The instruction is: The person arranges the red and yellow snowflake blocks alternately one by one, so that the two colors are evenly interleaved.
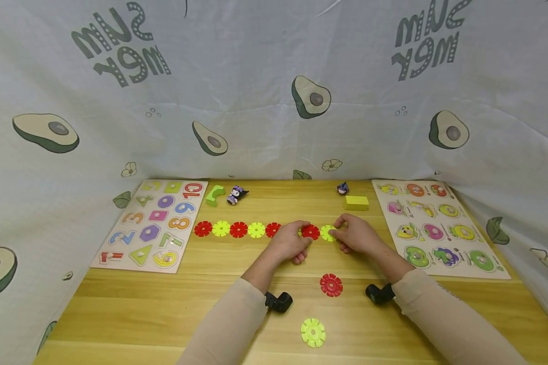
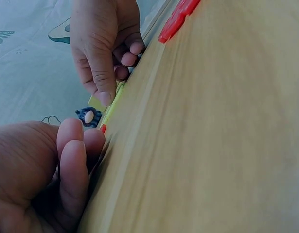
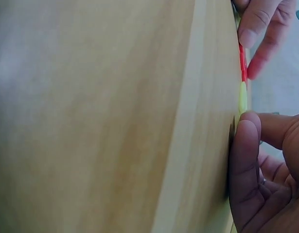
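Note:
A row of flower-shaped, notched plastic discs, red and yellow in turn, runs across the table. At its right end, my right hand [image 1: 357, 235] pinches the edge of the last yellow disc [image 1: 326, 233] between thumb and index finger. Beside it lies a red disc [image 1: 311, 232], touching or nearly touching the yellow one. My left hand [image 1: 288, 242] holds that red disc between thumb and index finger and covers part of the row. Nearer me are a loose red disc [image 1: 331, 285] and a loose yellow disc [image 1: 312, 332].
A number-and-shape puzzle board [image 1: 151, 223] lies at left, a fruit puzzle board [image 1: 438, 228] at right. Behind the row are a green arch block [image 1: 214, 195], a small black-and-purple figurine [image 1: 236, 194], a dark blue figurine [image 1: 343, 188] and a yellow block [image 1: 356, 203].

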`<action>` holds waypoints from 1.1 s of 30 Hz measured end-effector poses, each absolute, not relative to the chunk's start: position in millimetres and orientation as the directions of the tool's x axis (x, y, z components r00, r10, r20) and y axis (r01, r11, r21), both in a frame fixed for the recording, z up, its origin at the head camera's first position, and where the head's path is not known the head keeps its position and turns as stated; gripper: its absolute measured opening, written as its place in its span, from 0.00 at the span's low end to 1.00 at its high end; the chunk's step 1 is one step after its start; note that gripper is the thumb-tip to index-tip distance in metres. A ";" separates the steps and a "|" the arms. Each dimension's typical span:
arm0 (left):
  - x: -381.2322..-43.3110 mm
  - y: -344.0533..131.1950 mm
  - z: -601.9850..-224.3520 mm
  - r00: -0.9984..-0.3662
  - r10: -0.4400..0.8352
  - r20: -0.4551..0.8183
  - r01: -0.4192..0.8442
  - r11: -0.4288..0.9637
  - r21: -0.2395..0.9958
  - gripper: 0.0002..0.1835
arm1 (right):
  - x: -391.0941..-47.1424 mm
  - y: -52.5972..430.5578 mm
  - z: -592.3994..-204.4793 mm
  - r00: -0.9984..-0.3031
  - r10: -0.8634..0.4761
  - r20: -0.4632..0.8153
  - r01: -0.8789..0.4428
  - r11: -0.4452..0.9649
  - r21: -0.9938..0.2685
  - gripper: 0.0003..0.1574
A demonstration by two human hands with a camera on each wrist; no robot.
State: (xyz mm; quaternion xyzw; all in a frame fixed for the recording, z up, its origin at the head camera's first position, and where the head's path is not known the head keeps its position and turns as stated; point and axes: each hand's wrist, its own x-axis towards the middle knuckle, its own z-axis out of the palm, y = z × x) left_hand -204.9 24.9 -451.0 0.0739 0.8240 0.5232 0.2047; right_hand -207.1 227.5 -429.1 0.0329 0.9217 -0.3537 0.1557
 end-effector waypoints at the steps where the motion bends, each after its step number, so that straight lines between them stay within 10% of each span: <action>1: -204.9 25.1 -450.9 -0.905 0.336 -0.260 -0.093 0.442 0.892 0.26 | -207.2 228.0 -429.2 -0.950 -0.046 -0.309 0.172 0.749 -0.640 0.17; 33: -197.8 62.0 -444.1 -0.889 0.395 -0.231 0.039 0.569 0.821 0.28 | -111.4 231.8 -432.4 -0.897 -0.361 -0.253 -0.109 0.738 -0.666 0.27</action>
